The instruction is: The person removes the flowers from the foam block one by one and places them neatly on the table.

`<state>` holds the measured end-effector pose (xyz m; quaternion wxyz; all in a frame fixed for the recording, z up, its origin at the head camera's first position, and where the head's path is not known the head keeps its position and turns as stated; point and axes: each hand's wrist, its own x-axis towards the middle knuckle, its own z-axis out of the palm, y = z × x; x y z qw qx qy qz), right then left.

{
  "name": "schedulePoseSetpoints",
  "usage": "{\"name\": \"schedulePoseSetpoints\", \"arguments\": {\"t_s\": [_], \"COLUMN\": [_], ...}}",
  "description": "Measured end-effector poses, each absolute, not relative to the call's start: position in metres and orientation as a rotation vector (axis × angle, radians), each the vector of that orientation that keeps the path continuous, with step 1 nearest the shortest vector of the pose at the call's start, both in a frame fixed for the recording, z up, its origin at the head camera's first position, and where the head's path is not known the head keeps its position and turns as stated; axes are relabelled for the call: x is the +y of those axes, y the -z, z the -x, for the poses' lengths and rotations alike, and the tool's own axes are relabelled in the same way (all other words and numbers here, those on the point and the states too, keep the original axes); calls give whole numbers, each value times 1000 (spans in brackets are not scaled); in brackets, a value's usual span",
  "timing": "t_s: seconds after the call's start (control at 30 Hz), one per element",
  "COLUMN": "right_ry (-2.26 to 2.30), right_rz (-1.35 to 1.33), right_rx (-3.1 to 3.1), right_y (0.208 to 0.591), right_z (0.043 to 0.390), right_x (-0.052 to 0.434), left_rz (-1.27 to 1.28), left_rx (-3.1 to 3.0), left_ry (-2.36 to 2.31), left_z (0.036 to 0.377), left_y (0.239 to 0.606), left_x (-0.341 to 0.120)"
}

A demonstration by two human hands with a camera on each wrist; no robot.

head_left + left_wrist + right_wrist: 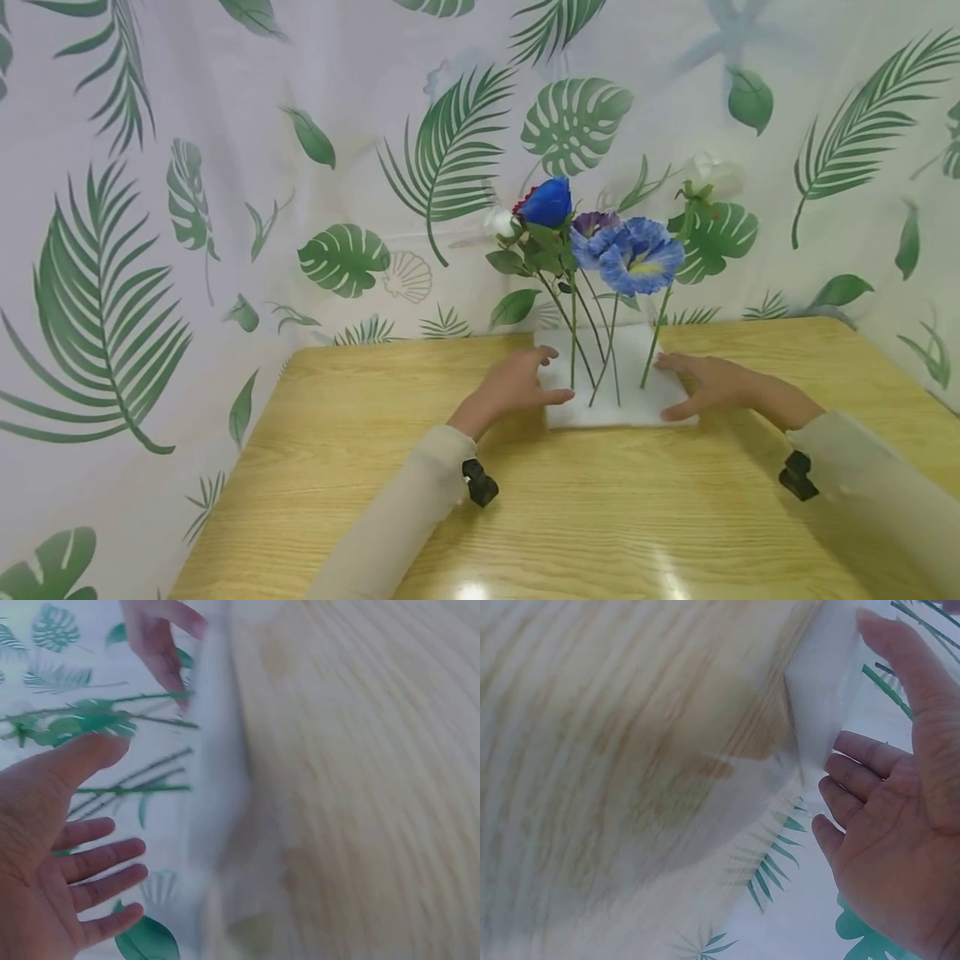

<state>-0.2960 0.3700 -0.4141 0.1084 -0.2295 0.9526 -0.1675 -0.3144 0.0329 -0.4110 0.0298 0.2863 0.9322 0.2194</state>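
1. The white foam slab [637, 412] lay toward the far side of the worktop [570, 517], at roughly twelve o'clock from the wearer, with artificial flowers standing in it.
2. At its nine o'clock side the left hand [513, 385] was loosely spread, thumb apart from the fingers, gripping nothing; contact was unclear.
3. At three o'clock the right hand [716, 385] was likewise spread and empty, its fingertips close to the slab's side.
4. The slab looked light and soft, likely to dent under a hard pinch.
5. The thin stems [656, 338] seemed springy; the blue rose [550, 202] and white rose [716, 175] probably made it top-heavy.
6. The surest hold appeared low on the slab's nine and three o'clock sides, clear of stems and petals.
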Motion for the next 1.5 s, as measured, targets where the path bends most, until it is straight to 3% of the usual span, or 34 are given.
{"name": "schedulePoseSetpoints", "arguments": {"t_s": [0.37, 1.5], "right_ry": [496, 432], "right_rz": [701, 684], "right_rx": [2812, 2815], "right_y": [412, 410], "right_z": [296, 297], "right_x": [370, 366], "left_rz": [-965, -933], "left_rx": [2432, 2146], "left_ry": [-1527, -1809], "left_z": [307, 310], "left_y": [398, 420], "left_x": [51, 75]}}
